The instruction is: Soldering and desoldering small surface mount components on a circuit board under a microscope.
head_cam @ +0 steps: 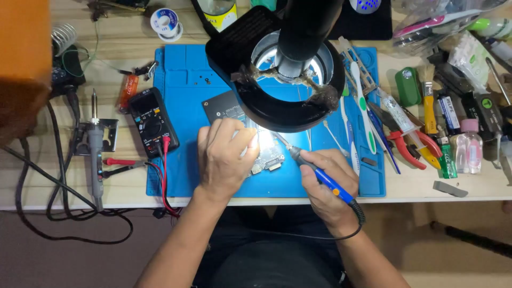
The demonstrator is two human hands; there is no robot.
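**Soldering on a small circuit board under a ring lamp**

At the centre of the frame, the left hand (225, 157) lies knuckles up on a small circuit board (265, 159), fingers curled and pressed down on it; whether the fingertips pinch anything cannot be told. The board rests on a blue work mat (184, 80) on the wooden desk (469, 189), brightly lit from above. The right hand (326, 184), lower right of centre, is closed around a blue-handled soldering iron (319, 173), held like a pen, its metal tip slanting up and left to the board's right edge, just beside the left hand's fingers. A black cord runs from the iron's rear over the wrist.

Above the hands, a black ring lamp (290, 69) with a dark tube through it hangs over the mat. A dark card (224, 106) lies on the mat, partly under the lamp. At left, a black multimeter (152, 120) with red and black leads sits at the mat's edge; farther left, a second soldering iron (95, 154) lies by a metal stand. A solder spool (166, 22) stands at upper left. On the right lie a toothbrush (362, 104), red-handled pliers (408, 144), a brush and small bottles.
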